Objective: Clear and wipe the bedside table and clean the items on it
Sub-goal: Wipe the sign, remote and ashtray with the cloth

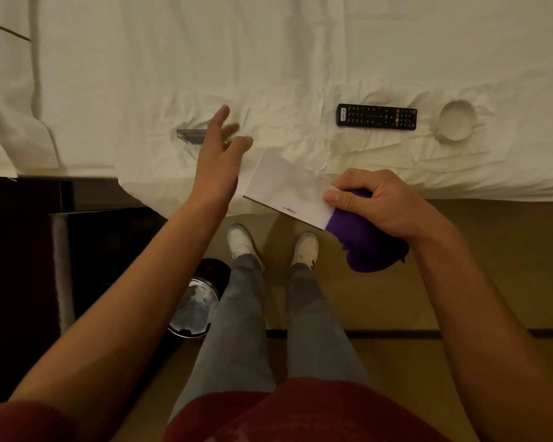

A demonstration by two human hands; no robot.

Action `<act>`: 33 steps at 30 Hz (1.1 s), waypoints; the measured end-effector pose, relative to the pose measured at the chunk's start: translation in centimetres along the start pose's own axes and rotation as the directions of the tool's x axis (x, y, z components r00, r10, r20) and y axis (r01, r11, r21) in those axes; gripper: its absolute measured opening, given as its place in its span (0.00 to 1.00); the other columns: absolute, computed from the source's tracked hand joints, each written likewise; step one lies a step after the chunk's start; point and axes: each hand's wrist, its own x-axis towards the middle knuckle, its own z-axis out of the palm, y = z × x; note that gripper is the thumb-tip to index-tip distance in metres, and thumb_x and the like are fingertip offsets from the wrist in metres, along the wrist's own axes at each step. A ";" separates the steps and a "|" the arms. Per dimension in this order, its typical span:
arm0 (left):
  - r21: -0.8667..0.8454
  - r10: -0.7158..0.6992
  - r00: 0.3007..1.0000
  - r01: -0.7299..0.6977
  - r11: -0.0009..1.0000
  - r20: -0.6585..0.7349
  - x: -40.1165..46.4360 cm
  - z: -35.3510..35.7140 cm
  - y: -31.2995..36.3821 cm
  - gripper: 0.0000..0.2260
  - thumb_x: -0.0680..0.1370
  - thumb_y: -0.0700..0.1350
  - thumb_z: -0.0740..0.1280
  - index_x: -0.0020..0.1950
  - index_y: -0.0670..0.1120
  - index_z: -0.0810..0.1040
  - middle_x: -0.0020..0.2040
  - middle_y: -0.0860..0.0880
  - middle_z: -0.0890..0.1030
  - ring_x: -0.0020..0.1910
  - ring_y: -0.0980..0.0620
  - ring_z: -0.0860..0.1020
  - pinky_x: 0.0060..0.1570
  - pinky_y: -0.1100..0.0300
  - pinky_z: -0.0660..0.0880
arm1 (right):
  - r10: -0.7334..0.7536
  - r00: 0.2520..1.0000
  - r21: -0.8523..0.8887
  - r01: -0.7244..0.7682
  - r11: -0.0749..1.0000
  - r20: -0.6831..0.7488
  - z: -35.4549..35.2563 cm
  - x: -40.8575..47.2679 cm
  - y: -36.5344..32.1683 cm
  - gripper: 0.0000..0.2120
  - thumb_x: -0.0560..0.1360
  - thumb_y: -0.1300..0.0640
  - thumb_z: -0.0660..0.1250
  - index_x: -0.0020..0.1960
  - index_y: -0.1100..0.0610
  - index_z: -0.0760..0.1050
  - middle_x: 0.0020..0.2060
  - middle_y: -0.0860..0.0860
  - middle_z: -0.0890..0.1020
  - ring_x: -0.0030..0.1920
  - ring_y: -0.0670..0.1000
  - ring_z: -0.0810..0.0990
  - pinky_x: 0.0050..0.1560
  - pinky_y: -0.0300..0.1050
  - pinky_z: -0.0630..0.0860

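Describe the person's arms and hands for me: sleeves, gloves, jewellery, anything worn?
Both forearms are bare to above the elbow; dark red short sleeves show at the bottom edge of the view. No gloves and no watch. The left hand seems to have a ring on one finger, though it is blurred. The right hand shows no ring or band that I can make out.

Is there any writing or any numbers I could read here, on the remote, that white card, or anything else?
Nothing can be read for certain.
White card, held in the right hand with a purple cloth: a small dark printed mark near its lower edge, too small and blurred to read.
Remote control on the bed sheet: a small white logo at its left end and button markings, all too small to read.
Round white dish: no text visible.
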 end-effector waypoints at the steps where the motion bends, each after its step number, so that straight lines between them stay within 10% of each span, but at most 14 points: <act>1: 0.092 0.116 0.993 -0.115 0.989 -0.003 -0.3 -0.3 0.0 0.18 0.84 0.46 0.63 0.75 0.50 0.73 0.73 0.51 0.74 0.70 0.54 0.73 0.69 0.55 0.71 | 0.002 1.000 0.051 -0.002 0.999 0.002 -0.3 -0.2 0.1 0.06 0.76 0.41 0.71 0.49 0.40 0.85 0.47 0.42 0.85 0.47 0.45 0.85 0.46 0.40 0.79; 6: 0.228 0.333 0.911 -0.387 0.893 0.244 -1.7 -2.1 0.2 0.23 0.85 0.54 0.56 0.50 0.41 0.85 0.51 0.47 0.86 0.56 0.52 0.82 0.68 0.56 0.69 | 0.037 0.999 0.205 -0.035 0.978 -0.006 -0.8 -0.3 0.7 0.08 0.76 0.44 0.73 0.49 0.47 0.87 0.42 0.47 0.87 0.39 0.50 0.86 0.37 0.37 0.80; 10: 0.246 0.443 0.882 -0.470 0.848 0.160 -2.0 -0.7 0.9 0.24 0.85 0.53 0.58 0.30 0.48 0.65 0.27 0.57 0.67 0.29 0.58 0.64 0.34 0.60 0.62 | 0.091 0.995 0.267 -0.076 0.961 -0.042 1.0 0.1 0.7 0.12 0.73 0.42 0.74 0.52 0.48 0.87 0.47 0.49 0.88 0.43 0.48 0.87 0.40 0.37 0.81; 15: -0.040 0.324 0.941 -0.329 0.944 -0.094 -1.0 1.7 1.5 0.26 0.84 0.55 0.59 0.25 0.52 0.62 0.22 0.58 0.66 0.24 0.60 0.66 0.29 0.67 0.62 | 0.131 0.988 0.030 -0.134 0.991 0.078 2.7 -0.2 0.0 0.18 0.72 0.33 0.70 0.53 0.43 0.84 0.49 0.44 0.87 0.48 0.43 0.85 0.50 0.44 0.80; 19: -0.040 0.302 0.953 -0.302 0.953 0.000 -0.7 1.8 0.0 0.29 0.84 0.58 0.55 0.25 0.48 0.64 0.23 0.52 0.69 0.25 0.52 0.70 0.29 0.63 0.64 | 0.179 0.960 0.214 -0.132 0.968 -0.216 0.8 -0.8 -0.8 0.15 0.70 0.38 0.75 0.52 0.45 0.83 0.51 0.49 0.87 0.50 0.56 0.87 0.52 0.61 0.85; 21: -0.038 0.293 0.954 -0.292 0.956 0.054 -0.8 1.8 -0.7 0.32 0.84 0.59 0.54 0.26 0.40 0.67 0.24 0.42 0.71 0.26 0.49 0.72 0.29 0.62 0.66 | 0.119 0.953 0.347 -0.015 0.938 -0.280 0.3 -0.4 -2.3 0.16 0.70 0.45 0.77 0.56 0.48 0.82 0.53 0.50 0.86 0.49 0.56 0.88 0.45 0.55 0.85; 26: -0.113 0.214 0.972 -0.203 0.973 0.094 -1.3 2.8 0.1 0.33 0.86 0.56 0.53 0.31 0.35 0.74 0.25 0.50 0.75 0.26 0.53 0.74 0.30 0.64 0.70 | -0.086 0.930 0.102 0.130 0.986 -0.357 2.3 2.1 -7.3 0.16 0.76 0.48 0.73 0.63 0.45 0.78 0.52 0.42 0.84 0.53 0.43 0.83 0.48 0.39 0.81; 33: -0.040 0.157 0.981 -0.154 0.987 0.111 -1.6 2.0 1.9 0.36 0.86 0.61 0.52 0.35 0.30 0.73 0.27 0.48 0.75 0.25 0.57 0.74 0.29 0.72 0.70 | -0.067 0.912 0.215 0.166 0.962 -0.406 3.3 1.2 -8.5 0.15 0.77 0.51 0.72 0.63 0.48 0.79 0.57 0.46 0.85 0.57 0.51 0.84 0.57 0.55 0.84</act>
